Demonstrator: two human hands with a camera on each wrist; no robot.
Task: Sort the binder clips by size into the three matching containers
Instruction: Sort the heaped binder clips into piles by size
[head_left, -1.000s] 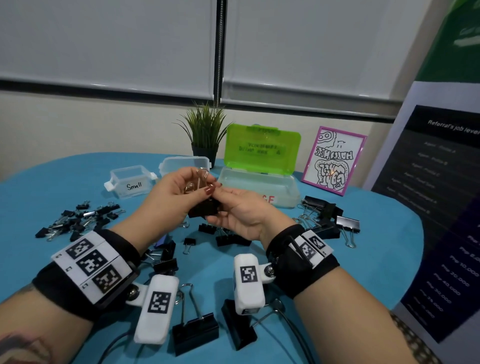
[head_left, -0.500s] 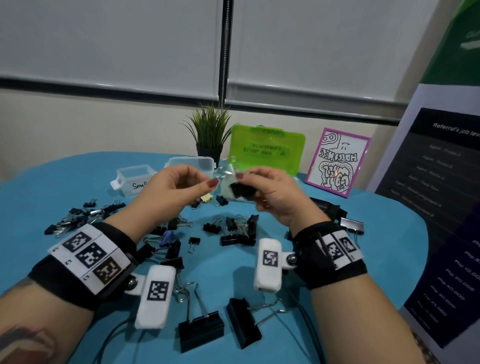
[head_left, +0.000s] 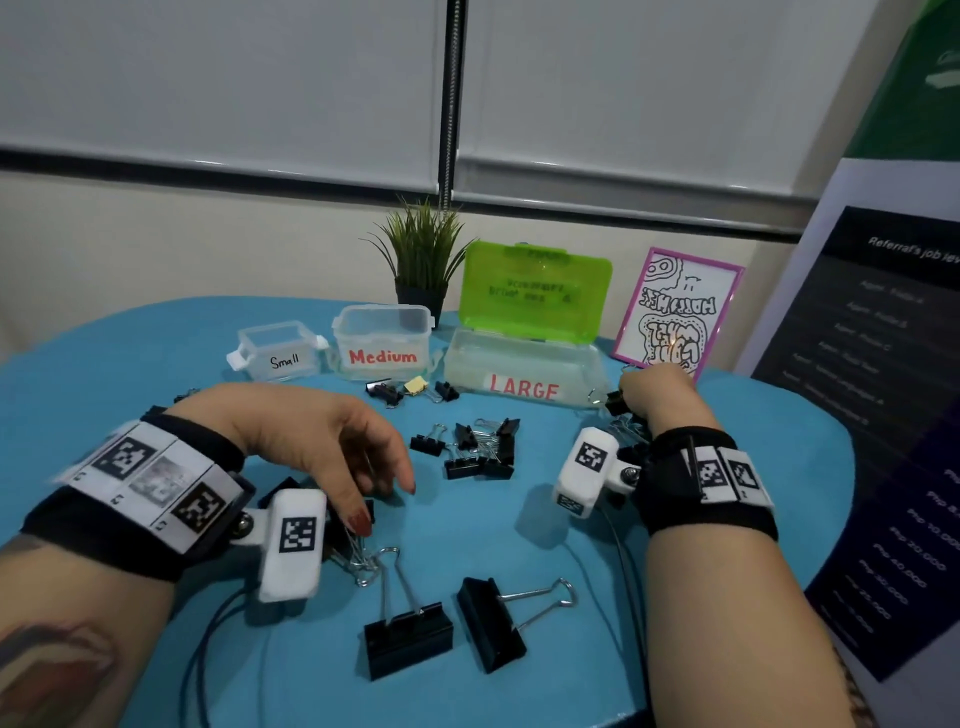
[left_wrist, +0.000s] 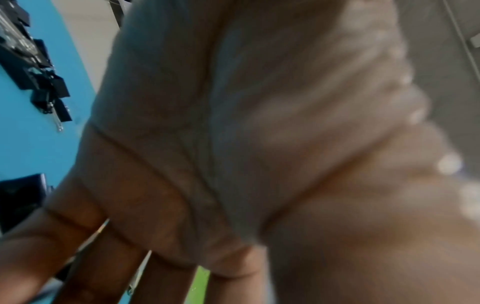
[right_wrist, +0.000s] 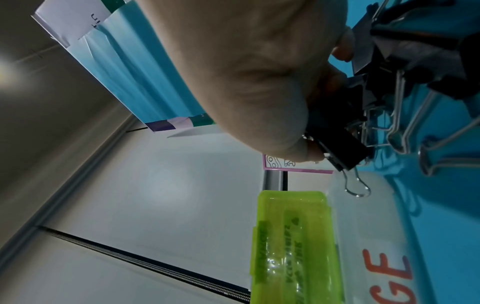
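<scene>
My right hand (head_left: 649, 387) pinches a black binder clip (head_left: 615, 404) low over a pile of clips, just off the right end of the clear box marked LARGE (head_left: 524, 387). The right wrist view shows the thumb and fingers curled round that clip (right_wrist: 337, 144). Left of the LARGE box stand the tubs marked Medium (head_left: 384, 356) and Small (head_left: 283, 361). My left hand (head_left: 384, 504) hangs over black clips at the left, fingers relaxed and holding nothing. The left wrist view is blurred and shows mostly palm (left_wrist: 259, 144).
Two large black clips (head_left: 408, 636) (head_left: 491, 629) lie near the front. A cluster of medium clips (head_left: 478, 452) sits mid-table, with small ones (head_left: 410, 389) by the Medium tub. The green lid (head_left: 535, 291) stands open; a plant (head_left: 421, 260) and framed picture (head_left: 675, 312) stand behind.
The hands were together, raised, with one clip. My right hand carried it right and down beside the LARGE box. My left hand let go and dropped toward the clips on the left.
</scene>
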